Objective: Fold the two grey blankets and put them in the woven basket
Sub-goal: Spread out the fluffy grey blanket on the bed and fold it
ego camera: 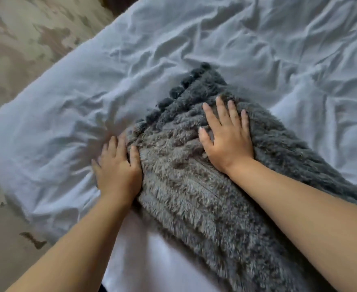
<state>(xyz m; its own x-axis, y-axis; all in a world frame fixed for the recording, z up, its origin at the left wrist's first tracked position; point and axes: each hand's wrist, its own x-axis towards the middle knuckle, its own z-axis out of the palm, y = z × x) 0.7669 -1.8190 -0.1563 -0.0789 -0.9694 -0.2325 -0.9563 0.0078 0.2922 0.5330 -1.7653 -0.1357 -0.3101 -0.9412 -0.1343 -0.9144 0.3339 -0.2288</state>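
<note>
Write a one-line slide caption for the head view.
A folded grey blanket on a rumpled bed sheet, the right hand flat on top, the left hand against its left edge.

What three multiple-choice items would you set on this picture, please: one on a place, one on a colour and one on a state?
1. Where does the right hand rest?
A. on the grey blanket
B. on the floor
C. in a basket

2. What colour is the bed sheet?
A. red
B. whitish
C. black

3. How do the right hand's fingers lie?
A. curled in a fist
B. pinching a corner
C. straight and spread

Answers:
1 A: its palm lies flat on the fluffy pile.
2 B: the creased sheet around the blanket is pale.
3 C: all its fingers lie extended on the blanket.
</note>
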